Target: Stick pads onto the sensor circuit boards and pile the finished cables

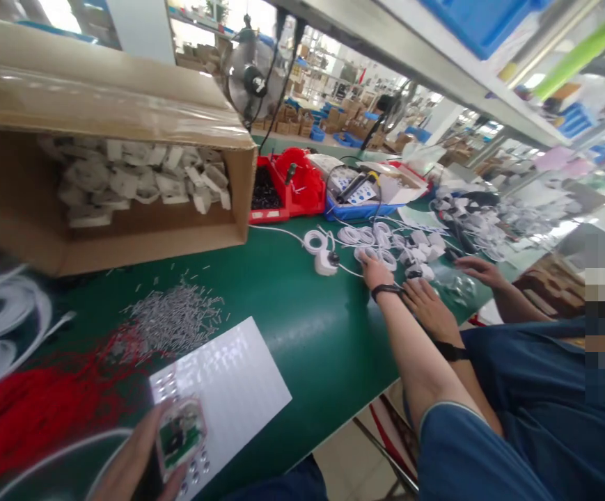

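At the lower left, my left hand is closed around a small open white housing with a green circuit board inside. It is above a white sheet dotted with small round clear pieces. My right hand, with a black wristband, reaches far right across the table. Its fingers are closed on a coil of white cable among several other coils. Left of that hand lies a white device with a black part and its own cable coil.
Screws and red small parts lie in heaps at left. A cardboard box holds white housings. Behind stand red bins and a blue tray. A co-worker's hands are close to my right arm.
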`<state>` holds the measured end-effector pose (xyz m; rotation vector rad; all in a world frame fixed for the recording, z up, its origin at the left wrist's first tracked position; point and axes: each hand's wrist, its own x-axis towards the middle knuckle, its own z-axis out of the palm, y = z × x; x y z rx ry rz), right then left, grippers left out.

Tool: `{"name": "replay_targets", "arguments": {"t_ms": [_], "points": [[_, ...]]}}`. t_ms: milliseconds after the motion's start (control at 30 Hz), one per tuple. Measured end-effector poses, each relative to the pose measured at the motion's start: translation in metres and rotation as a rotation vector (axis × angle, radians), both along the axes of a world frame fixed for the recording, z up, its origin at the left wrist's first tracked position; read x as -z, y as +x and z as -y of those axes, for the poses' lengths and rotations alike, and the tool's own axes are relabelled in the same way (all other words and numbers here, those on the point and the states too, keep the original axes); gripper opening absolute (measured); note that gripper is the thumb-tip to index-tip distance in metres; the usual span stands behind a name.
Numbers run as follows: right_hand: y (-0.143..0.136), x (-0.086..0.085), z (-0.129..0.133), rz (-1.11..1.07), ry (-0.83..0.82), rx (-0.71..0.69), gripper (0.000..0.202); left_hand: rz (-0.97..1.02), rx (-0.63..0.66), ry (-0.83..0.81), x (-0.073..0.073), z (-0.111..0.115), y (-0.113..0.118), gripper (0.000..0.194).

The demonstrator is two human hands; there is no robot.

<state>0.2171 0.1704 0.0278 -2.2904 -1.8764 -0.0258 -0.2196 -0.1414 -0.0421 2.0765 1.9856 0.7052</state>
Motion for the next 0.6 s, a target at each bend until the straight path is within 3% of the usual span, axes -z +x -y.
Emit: {"name": "replay_targets", "arguments": {"t_ms": [100, 167, 200, 300, 400, 500, 600], "points": [[-0.024, -0.011, 0.014, -0.026, 0.079, -0.030, 0.035, 0.011, 0.037, -0.047, -0.014, 0.006, 0.003, 0.069], [-0.056, -0.010, 0.041, -0.140, 0.120, -0.076, 0.038, 0.064, 0.033, -0.111, -0.018, 0.006, 0.003, 0.068], [-0.076, -0.008, 0.061, -0.343, 0.120, -0.112, 0.039, 0.096, 0.025, -0.132, -0.019, 0.006, 0.003, 0.069], [-0.140, -0.003, 0.134, -1.008, -0.239, -0.229, 0.039, 0.184, 0.000, -0.159, -0.017, 0.007, 0.003, 0.069], [-0.194, 0.001, 0.191, -1.494, -0.427, -0.215, 0.037, 0.258, -0.007, -0.156, -0.017, 0.009, 0.004, 0.065], [-0.224, 0.006, 0.216, -1.786, -0.373, -0.205, 0.043, 0.324, -0.015, -0.156, -0.022, 0.010, 0.004, 0.063], [-0.233, 0.013, 0.223, -1.818, -0.370, -0.117, 0.046, 0.445, -0.064, -0.156, -0.028, 0.014, 0.004, 0.062]]}}
